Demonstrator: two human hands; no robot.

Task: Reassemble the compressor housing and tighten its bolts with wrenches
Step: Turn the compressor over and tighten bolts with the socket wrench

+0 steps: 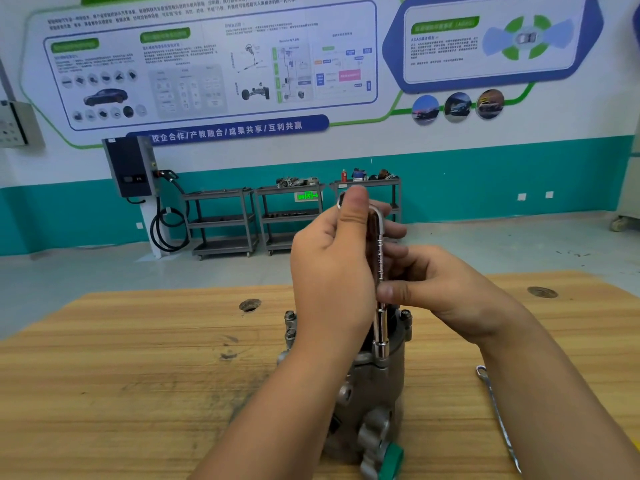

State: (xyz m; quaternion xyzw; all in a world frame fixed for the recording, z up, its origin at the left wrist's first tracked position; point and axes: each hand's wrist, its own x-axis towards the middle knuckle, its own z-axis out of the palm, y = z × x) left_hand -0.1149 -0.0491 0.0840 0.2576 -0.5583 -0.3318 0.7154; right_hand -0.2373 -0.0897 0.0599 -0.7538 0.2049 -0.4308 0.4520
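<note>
Compressor housing [374, 393]: stands upright near the front middle of the wooden table [138, 358], just below both hands. A green part [393, 459] shows at its near lower end. Bolt heads [290, 323] show on the far left rim; whether they are seated tight cannot be told.

Tool: L-shaped socket wrench [379, 261], held vertical. Its socket end [381, 348] sits down on the top of the housing, apparently over a bolt; the bolt itself is hidden by the socket.

Left hand [329, 268]: fingers curled round the upper shaft, thumb [353, 209] straight up against the bend at the top.

Right hand [446, 292]: thumb [394, 291] and fingertips pinch the shaft lower down, above the socket. The other fingers are behind the shaft and hard to read.

A flat wrench [498, 417] lies on the table to the right, apart from the housing and touched by neither hand.

Judgement, step in hand: the housing halves look joined, and work is at the bolt stage. The light pinch on the shaft suggests running a bolt down by spinning the wrench rather than final torque.

Next move calls for:
- keeping the shaft plumb so the socket stays square on the head;
- steadying the housing once resistance builds, as it stands free on the table;
- shifting grip to the short arm at the top for leverage;
- repeating on the remaining bolts, evenly around the rim.

Risk: the socket could slip off if the shaft tilts.
</note>
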